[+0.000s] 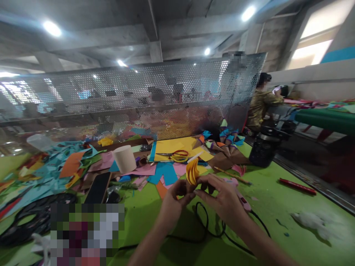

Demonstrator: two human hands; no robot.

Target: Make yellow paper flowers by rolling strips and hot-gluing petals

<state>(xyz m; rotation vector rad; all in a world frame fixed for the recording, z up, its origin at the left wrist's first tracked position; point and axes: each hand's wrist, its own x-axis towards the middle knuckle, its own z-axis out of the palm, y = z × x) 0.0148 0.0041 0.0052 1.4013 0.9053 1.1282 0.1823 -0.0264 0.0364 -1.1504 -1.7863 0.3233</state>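
My left hand (177,195) and my right hand (215,190) meet above the green table. Between their fingers stands a yellow fringed paper piece (192,173), its curled strips pointing up. The base of it is brown and partly hidden by my fingertips. Both hands have their fingers closed on it. Just behind my right wrist lies a pink glue gun (241,197) with a black cable. Scissors with orange-yellow handles (179,156) rest on yellow paper (166,146) beyond my hands.
Paper scraps (61,147) heap up at the left, near a white paper roll (124,159) and a phone (97,187). A black bottle (262,149), a red marker (297,186) and a pencil (233,175) are at right. A perforated metal panel (124,99) bounds the back; another person (262,101) sits beyond.
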